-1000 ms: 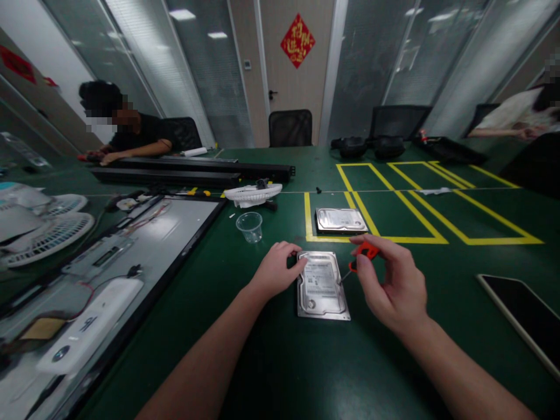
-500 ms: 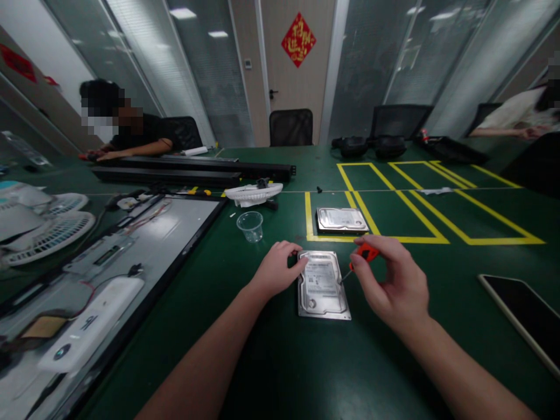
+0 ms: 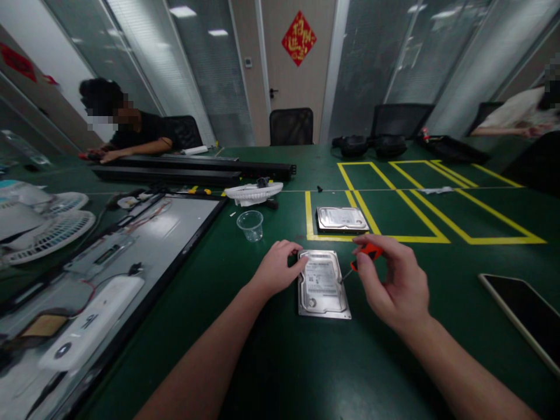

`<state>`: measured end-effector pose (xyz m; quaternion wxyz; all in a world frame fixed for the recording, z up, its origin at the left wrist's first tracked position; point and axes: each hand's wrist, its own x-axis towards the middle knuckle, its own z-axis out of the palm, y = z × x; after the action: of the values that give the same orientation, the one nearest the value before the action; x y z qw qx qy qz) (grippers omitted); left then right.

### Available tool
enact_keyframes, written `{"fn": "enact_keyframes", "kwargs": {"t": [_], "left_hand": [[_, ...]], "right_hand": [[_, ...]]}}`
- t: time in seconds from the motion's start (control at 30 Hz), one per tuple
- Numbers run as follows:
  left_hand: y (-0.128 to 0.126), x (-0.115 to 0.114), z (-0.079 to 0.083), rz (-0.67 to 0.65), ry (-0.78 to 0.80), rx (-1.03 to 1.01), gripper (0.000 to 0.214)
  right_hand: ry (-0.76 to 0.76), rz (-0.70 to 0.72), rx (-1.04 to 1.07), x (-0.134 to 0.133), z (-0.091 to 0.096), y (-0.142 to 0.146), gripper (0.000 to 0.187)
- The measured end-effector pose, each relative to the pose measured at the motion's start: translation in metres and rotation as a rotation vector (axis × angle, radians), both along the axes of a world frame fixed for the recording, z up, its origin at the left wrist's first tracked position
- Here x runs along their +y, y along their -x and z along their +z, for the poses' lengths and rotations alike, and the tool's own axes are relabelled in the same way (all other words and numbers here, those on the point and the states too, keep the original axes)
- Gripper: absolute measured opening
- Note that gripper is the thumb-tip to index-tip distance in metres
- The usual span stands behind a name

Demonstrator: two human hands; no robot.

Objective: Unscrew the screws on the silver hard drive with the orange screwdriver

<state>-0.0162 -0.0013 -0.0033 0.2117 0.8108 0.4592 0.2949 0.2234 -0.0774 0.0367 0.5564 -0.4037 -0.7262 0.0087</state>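
A silver hard drive (image 3: pixel 321 289) lies flat on the green table in front of me, its label facing up. My left hand (image 3: pixel 280 267) grips its upper left corner, thumb on the top face and fingers curled at the edge. With the fingertips of my right hand (image 3: pixel 394 280) I hold a small screwdriver (image 3: pixel 370 253) with a red and black handle. Its thin shaft slants down to the left, and the tip meets the right edge of the drive. Whatever screw sits under the tip is too small to make out.
A second hard drive (image 3: pixel 342 220) lies beyond, inside yellow tape lines. Left of it stands a clear plastic cup (image 3: pixel 251 226). A large flat panel (image 3: pixel 175 233) and white fan parts (image 3: pixel 52 233) occupy the left side. At right lies a phone (image 3: pixel 520 315). Two people sit across the table.
The fingers of my right hand have shifted around the screwdriver handle, which appears turned a little. My left hand and the hard drive stay in place.
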Motion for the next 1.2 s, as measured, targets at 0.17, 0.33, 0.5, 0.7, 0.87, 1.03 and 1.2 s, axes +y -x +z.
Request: {"fn": "enact_keyframes", "kwargs": {"t": [0.17,0.33,0.5,0.7,0.87,1.03,1.2], "left_hand": [[-0.0008,-0.0003,0.0022,0.004,0.007,-0.004,0.021],[-0.0002,-0.0005,0.0024,0.005,0.003,0.000,0.020],[0.0004,-0.0004,0.0005,0.002,0.004,-0.001,0.021],[0.0000,0.0010,-0.0021,0.002,-0.007,-0.008,0.020],[-0.0001,0.0006,-0.0011,0.005,-0.007,0.000,0.020],[0.0001,0.0000,0.0009,0.009,0.005,0.005,0.022],[-0.0002,-0.0003,0.0015,0.004,0.000,0.000,0.021]], "right_hand": [[-0.013,-0.006,-0.002,-0.0003,-0.0002,-0.0003,0.059],[-0.018,0.002,-0.016,0.0002,0.0006,0.0006,0.059],[-0.039,-0.002,-0.029,0.0012,0.0019,0.0022,0.061],[-0.041,-0.039,-0.039,0.0004,0.0007,0.0023,0.059],[-0.010,-0.001,-0.017,0.0002,0.0009,0.0010,0.059],[-0.097,-0.021,-0.068,0.0037,0.0051,-0.0005,0.058],[-0.114,-0.018,-0.067,0.0035,0.0055,0.0000,0.058]]}}
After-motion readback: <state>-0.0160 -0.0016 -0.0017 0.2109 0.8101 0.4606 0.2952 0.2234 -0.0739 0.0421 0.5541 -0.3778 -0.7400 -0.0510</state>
